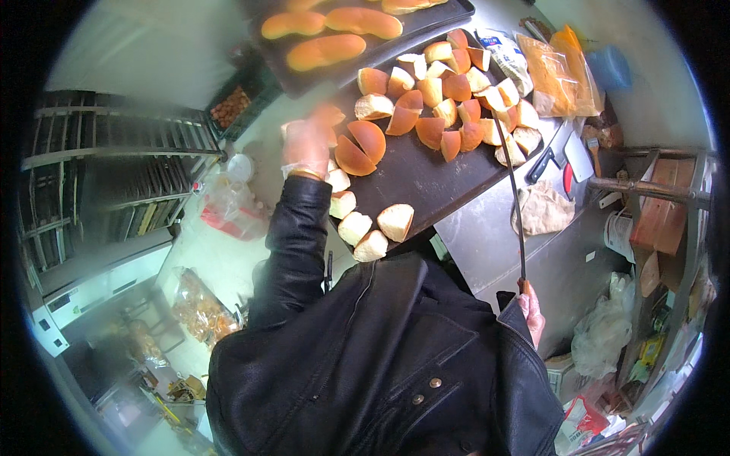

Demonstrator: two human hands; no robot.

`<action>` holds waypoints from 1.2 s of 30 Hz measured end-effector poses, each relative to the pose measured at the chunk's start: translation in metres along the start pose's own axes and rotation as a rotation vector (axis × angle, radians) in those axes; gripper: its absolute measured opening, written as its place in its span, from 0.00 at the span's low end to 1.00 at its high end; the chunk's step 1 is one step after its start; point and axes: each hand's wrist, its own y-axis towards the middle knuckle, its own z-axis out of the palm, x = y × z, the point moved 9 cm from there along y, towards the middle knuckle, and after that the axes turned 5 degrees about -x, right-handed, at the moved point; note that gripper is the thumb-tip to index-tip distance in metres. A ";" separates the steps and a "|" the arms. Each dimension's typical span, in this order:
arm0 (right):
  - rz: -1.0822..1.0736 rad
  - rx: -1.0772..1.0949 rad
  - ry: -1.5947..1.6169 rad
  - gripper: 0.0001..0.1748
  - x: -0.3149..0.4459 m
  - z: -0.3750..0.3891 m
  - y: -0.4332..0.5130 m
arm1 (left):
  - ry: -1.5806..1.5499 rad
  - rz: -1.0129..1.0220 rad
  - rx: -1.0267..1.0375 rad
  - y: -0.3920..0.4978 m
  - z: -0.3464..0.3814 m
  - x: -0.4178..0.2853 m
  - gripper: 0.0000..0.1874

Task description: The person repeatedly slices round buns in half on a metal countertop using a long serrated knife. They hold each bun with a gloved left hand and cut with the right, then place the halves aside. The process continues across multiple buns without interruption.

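Note:
My right hand (531,313), in a clear plastic glove, grips the wooden handle of a long, thin bread knife (515,194). Its dark blade points away from me, and the tip reaches the cut bread at the right side of a dark baking tray (422,182). Blurred and also gloved, my left hand (309,142) is at the tray's left edge among bread pieces; its fingers are too smeared to make out. Just right of it lies a round bun cut into wedges (360,148). Many bread chunks (432,131) with brown crust and pale crumb cover the tray's far part. Several more chunks (370,246) sit at its near left corner.
Behind stands another tray with long rolls (326,52). To the right are filled plastic bags (547,74), a black-handled knife (540,165), a scraper blade (578,157) and a cloth (543,209) on the metal table (485,239). A tray rack (114,154) stands left.

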 end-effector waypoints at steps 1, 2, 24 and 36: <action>0.019 -0.009 0.000 0.26 -0.001 -0.001 0.001 | -0.008 -0.044 0.037 -0.005 0.008 0.001 0.11; 0.023 -0.021 -0.006 0.24 -0.002 -0.002 0.002 | -0.016 -0.090 0.074 -0.013 0.016 0.003 0.11; -0.039 0.089 -0.092 0.25 -0.051 -0.022 0.032 | 0.224 0.181 0.636 -0.058 0.106 -0.073 0.32; -0.269 0.304 -0.269 0.22 -0.064 0.009 0.056 | -0.182 0.011 0.403 -0.105 0.095 -0.112 0.44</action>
